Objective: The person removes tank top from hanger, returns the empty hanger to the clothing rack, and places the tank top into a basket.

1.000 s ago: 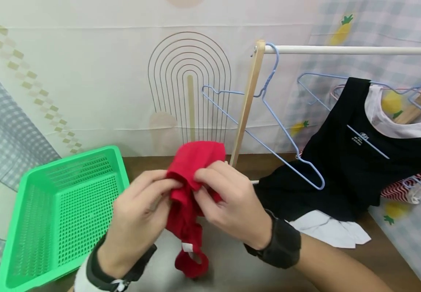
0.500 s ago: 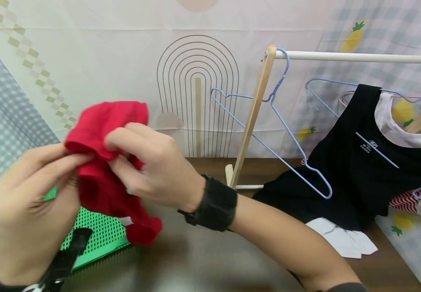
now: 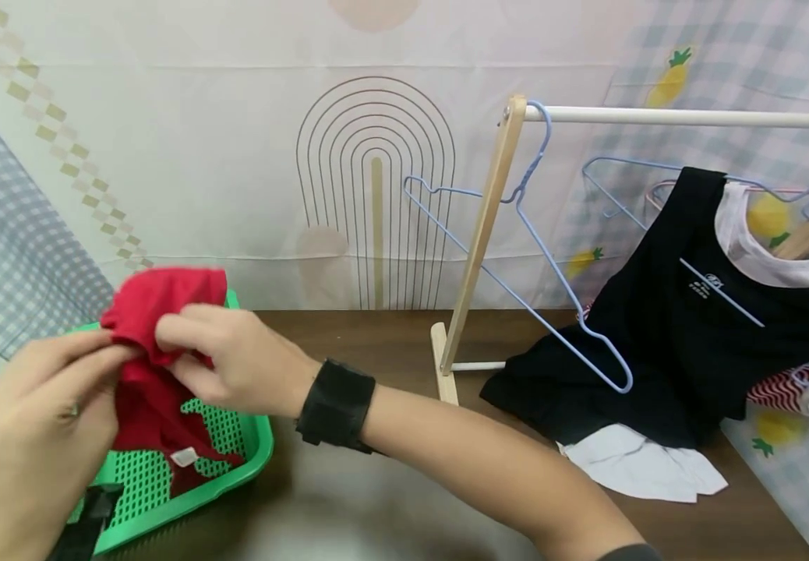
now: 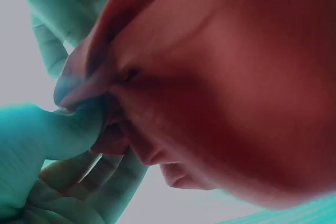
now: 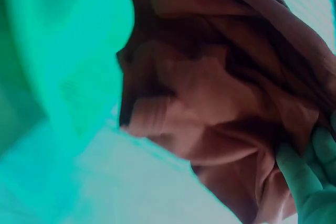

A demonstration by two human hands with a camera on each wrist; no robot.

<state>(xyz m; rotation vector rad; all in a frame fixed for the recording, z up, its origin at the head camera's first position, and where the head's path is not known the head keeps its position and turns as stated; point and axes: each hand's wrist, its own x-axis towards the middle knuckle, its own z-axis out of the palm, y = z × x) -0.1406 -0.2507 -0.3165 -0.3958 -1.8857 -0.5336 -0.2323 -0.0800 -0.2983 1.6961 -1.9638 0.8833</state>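
A crumpled red garment (image 3: 166, 296) with a small white label (image 3: 184, 457) hangs over the green basket (image 3: 261, 448). The left hand (image 3: 47, 421) pinches its left side between thumb and fingers. On the other side, the right hand (image 3: 225, 354) pinches the folded cloth with curled fingers. In the left wrist view the red cloth (image 4: 236, 77) fills much of the picture, gathered at the fingertips. The right wrist view shows its loose folds (image 5: 205, 87) hanging, with the left fingers (image 5: 299, 171) at the edge. The garment's exact kind is hard to tell.
A wooden-ended rack (image 3: 492, 202) with a white rail (image 3: 685, 117) stands right of the hands. A bare blue hanger (image 3: 552, 257) hangs at its near end. Farther right hang a black sleeveless top (image 3: 678, 296) and other clothes, with white cloth (image 3: 646, 463) below.
Both hands have carried the red garment left from the middle to over the green basket, then lowered it. Its labelled end now hangs inside the basket. The rack and its clothes stay put.
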